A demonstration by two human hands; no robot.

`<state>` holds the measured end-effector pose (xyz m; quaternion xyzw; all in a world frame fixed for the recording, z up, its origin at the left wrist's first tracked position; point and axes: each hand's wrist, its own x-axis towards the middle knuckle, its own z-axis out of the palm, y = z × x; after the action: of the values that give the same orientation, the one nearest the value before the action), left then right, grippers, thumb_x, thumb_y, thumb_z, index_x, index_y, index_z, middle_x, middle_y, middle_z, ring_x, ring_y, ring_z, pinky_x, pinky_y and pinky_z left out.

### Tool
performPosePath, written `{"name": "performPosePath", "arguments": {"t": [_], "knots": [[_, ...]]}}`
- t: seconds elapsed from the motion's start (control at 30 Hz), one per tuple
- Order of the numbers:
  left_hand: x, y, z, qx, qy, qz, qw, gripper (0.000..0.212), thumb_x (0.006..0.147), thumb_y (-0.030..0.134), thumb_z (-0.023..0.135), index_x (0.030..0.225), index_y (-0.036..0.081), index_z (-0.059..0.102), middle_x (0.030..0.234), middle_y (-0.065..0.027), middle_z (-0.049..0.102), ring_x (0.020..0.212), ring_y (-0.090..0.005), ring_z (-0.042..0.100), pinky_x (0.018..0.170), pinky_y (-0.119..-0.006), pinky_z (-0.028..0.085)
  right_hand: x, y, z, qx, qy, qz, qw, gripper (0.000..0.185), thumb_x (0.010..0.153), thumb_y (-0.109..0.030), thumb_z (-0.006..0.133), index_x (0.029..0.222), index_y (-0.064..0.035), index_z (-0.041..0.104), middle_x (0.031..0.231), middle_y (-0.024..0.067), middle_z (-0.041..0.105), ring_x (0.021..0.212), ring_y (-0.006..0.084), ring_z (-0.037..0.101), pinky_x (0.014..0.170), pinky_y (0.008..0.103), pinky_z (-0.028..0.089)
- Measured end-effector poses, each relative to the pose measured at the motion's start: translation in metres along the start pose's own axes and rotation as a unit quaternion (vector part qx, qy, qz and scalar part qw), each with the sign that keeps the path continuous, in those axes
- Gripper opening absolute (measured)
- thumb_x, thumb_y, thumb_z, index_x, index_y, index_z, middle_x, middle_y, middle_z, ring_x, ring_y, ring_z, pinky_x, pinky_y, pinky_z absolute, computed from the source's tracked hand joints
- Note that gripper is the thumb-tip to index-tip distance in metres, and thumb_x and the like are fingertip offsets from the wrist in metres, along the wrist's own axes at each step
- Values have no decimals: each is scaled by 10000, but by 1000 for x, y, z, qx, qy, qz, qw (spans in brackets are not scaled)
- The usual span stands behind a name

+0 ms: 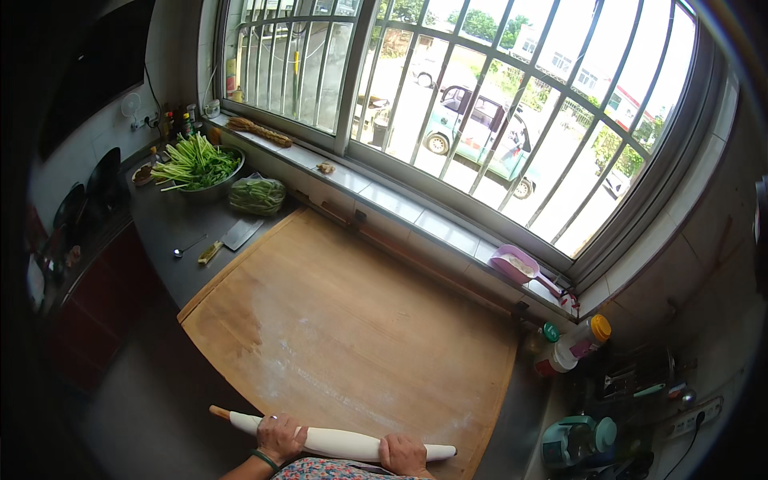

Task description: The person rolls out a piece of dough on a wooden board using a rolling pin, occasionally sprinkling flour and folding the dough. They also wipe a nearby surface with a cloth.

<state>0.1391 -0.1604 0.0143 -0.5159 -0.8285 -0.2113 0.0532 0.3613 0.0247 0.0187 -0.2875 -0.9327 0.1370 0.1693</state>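
Observation:
A long sheet of white dough (pixel 342 444) is wrapped around a wooden rolling pin (pixel 219 411), whose bare tip sticks out at the left end. My left hand (pixel 281 438), with a ring and a dark green bracelet, grips the roll near that end. Toward the right end, my right hand (pixel 403 454) curls over the dough with its fingers folded. The roll lies along the near edge of a large wooden board (pixel 384 324), close to my body. Streaks of white flour mark the board's surface, and a darker patch shows at its left.
Left of the board lie a cleaver (pixel 240 234), a spoon (pixel 189 247), a bag of greens (pixel 258 195) and a metal basin (pixel 237 171) of leafy stalks. A pink scoop (pixel 510 264) of flour sits on the sill. Jars (pixel 570 348) and a green-lidded appliance (pixel 576 441) stand right.

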Motion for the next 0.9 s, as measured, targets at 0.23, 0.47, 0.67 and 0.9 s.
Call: {"name": "performPosePath", "arguments": {"t": [0.23, 0.47, 0.67, 0.9], "knots": [[48, -9, 18, -41, 10, -113, 993, 201, 866, 261, 589, 775, 86, 628, 814, -144, 643, 766, -378, 635, 687, -506, 496, 68, 33, 30, 14, -11, 84, 996, 207, 925, -265, 546, 878, -82, 631, 838, 144, 670, 706, 364, 656, 605, 475, 521], [30, 77, 58, -38, 134, 12, 990, 382, 907, 248, 477, 1187, 45, 640, 1209, -137, 641, 1212, -340, 541, 1131, -610, 209, 41, -46, 57, -67, 119, -83, 987, 462, 943, -254, 485, 1362, -66, 542, 1405, 88, 544, 1292, 220, 514, 1139, 416, 298], [180, 33, 86, -89, -56, -98, 990, 451, 951, 360, 427, 1240, 70, 616, 1342, -127, 583, 1279, -343, 490, 1095, -563, 282, 183, -10, 52, 19, -92, 32, 995, 412, 950, -254, 490, 1290, -38, 576, 1322, 133, 587, 1242, 251, 535, 1071, 390, 364], [156, -61, 89, -29, 86, 17, 996, 436, 927, 253, 495, 1326, 93, 571, 1347, -106, 580, 1320, -324, 465, 1156, -559, 213, 165, 93, 47, -98, 168, 34, 980, 376, 948, -231, 481, 1213, -5, 624, 1242, 151, 634, 1190, 304, 570, 1061, 501, 351]]}}
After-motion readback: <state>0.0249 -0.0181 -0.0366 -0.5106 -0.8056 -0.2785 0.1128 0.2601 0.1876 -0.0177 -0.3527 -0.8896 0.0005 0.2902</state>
